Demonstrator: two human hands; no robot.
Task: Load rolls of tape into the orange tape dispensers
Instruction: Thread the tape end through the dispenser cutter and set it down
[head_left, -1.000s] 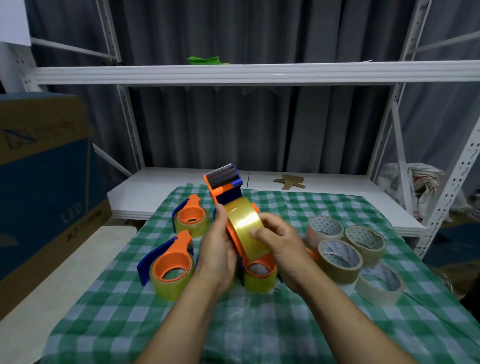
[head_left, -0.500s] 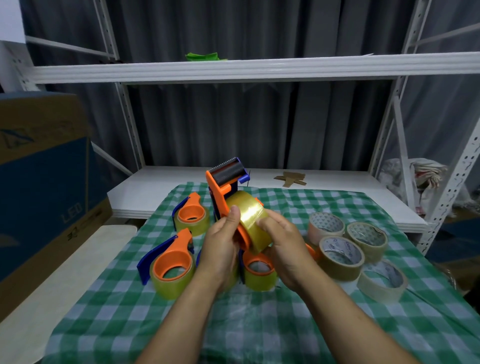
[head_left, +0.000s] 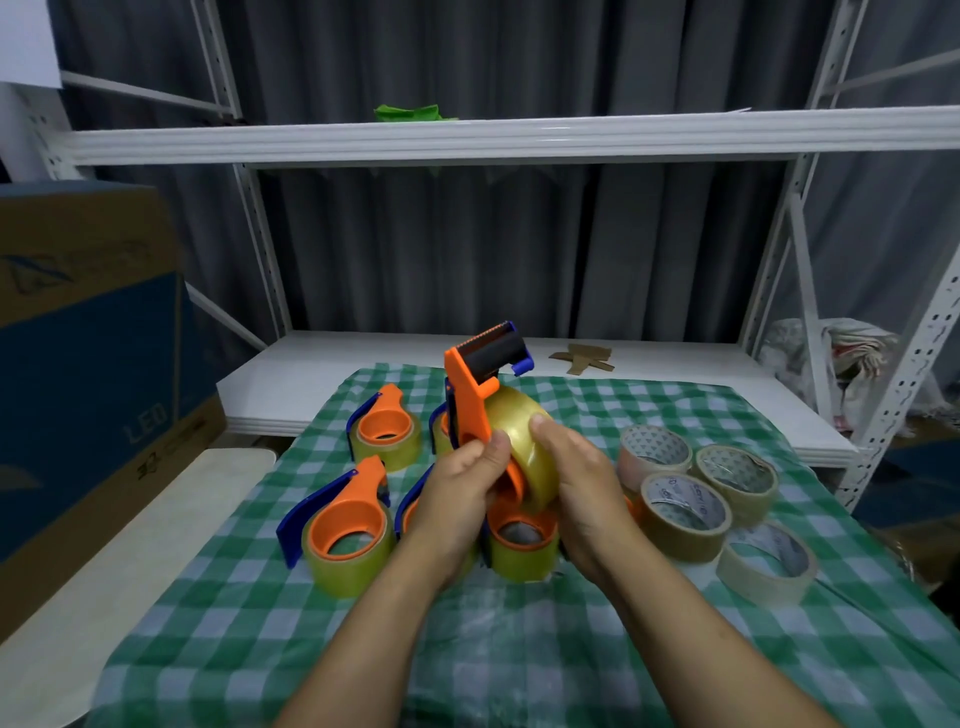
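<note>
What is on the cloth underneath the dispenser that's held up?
A loaded orange dispenser lies there on the checked cloth. The left hand covers most of a second dispenser, so its tape is hidden.

Lighting: soft, cool, indoor, rather dim; falls from above and in front. Brightest: front edge of upper shelf (head_left: 519, 137), white sheen along it. Darkest: grey curtain (head_left: 467, 249); cardboard box (head_left: 88, 364) at left, in shade. Shadows: faint, diffuse, on checked cloth (head_left: 779, 649). Glare: 1 small highlight on yellow tape roll (head_left: 514, 421); pale sheen on cloth, bottom centre. Focus: soft overall, fine detail smeared. Distortion: wide-angle; shelf uprights (head_left: 261, 249) lean and bow toward both side edges
</note>
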